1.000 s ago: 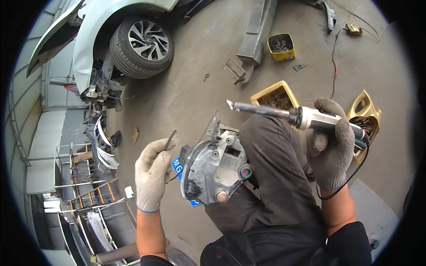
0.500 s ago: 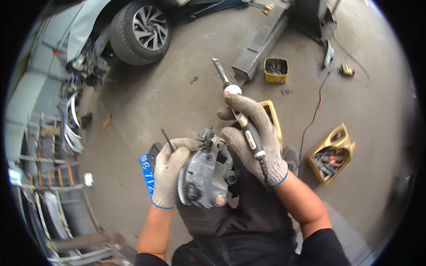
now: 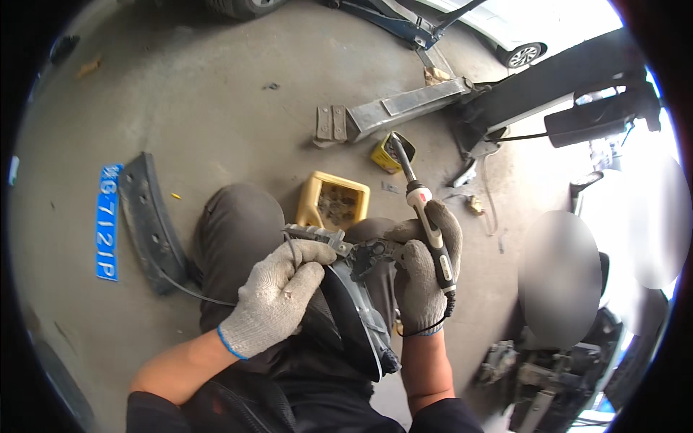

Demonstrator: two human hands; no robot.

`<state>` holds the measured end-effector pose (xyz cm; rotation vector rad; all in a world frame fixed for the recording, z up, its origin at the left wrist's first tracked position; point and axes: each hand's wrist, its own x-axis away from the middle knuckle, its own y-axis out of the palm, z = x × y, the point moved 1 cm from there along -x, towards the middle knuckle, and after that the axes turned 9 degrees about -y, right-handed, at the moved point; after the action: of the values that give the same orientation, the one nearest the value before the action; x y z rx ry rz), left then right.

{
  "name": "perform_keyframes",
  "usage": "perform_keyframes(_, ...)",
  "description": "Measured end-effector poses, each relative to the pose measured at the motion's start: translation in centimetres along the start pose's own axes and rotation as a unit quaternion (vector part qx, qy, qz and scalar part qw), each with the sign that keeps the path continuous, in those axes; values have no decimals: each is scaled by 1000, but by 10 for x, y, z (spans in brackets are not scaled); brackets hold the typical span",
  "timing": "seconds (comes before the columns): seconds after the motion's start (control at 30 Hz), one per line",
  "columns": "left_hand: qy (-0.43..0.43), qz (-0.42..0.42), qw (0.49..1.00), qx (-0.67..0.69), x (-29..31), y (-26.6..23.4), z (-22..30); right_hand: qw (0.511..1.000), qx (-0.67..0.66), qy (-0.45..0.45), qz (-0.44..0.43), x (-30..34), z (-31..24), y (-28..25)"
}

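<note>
On my lap rests a car lamp housing (image 3: pixel 361 310), dark and grey, with a bracket at its upper end. My left hand (image 3: pixel 278 296), in a knitted glove, is closed at the housing's upper left. A thin dark rod (image 3: pixel 291 249) is pinched in its fingers, and a grey strand emerges below the glove. My gloved right hand (image 3: pixel 426 278) is closed round a corded soldering iron (image 3: pixel 437 249) with a white and black handle. The iron's metal tip points up and away, apart from the housing. Some right-hand fingers touch the bracket; their exact hold is partly hidden.
Beyond my knees stand a cut yellow container (image 3: pixel 310 198) and a small yellow tub (image 3: pixel 386 160). A metal lift arm (image 3: pixel 411 105) crosses behind them. Left lie a black curved trim piece (image 3: pixel 148 216) and a blue plate (image 3: pixel 107 224). Car parts (image 3: pixel 541 375) are at right.
The view has swung right. The lamp housing is turned, with its dark curved edge now toward my left hand. The soldering iron stays in my right hand, and the rod in my left.
</note>
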<state>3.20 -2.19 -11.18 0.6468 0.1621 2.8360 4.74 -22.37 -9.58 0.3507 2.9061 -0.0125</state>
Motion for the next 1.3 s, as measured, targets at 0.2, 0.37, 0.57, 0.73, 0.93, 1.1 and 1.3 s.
perform_keyframes(0.2,103,-7,995,-19,-17,-14,-15,978,207,-32,15,4,-3,2)
perform_keyframes(0.37,80,-37,996,-20,-23,-20,-18,994,38,59,81,13,-9,14)
perform_keyframes(0.57,92,-37,995,-32,-26,-23,-12,988,17,97,117,9,-9,18)
perform_keyframes(0.73,78,-32,996,-35,-25,-18,-14,990,37,95,96,11,-7,8)
perform_keyframes(0.93,62,-18,997,-39,-23,-15,-9,997,42,54,37,11,0,-4)
perform_keyframes(1.1,88,-9,994,-59,-23,-12,-13,997,28,43,57,13,4,-10)
perform_keyframes(1.3,82,-14,995,-52,-23,-12,-14,995,7,66,69,15,5,-7)
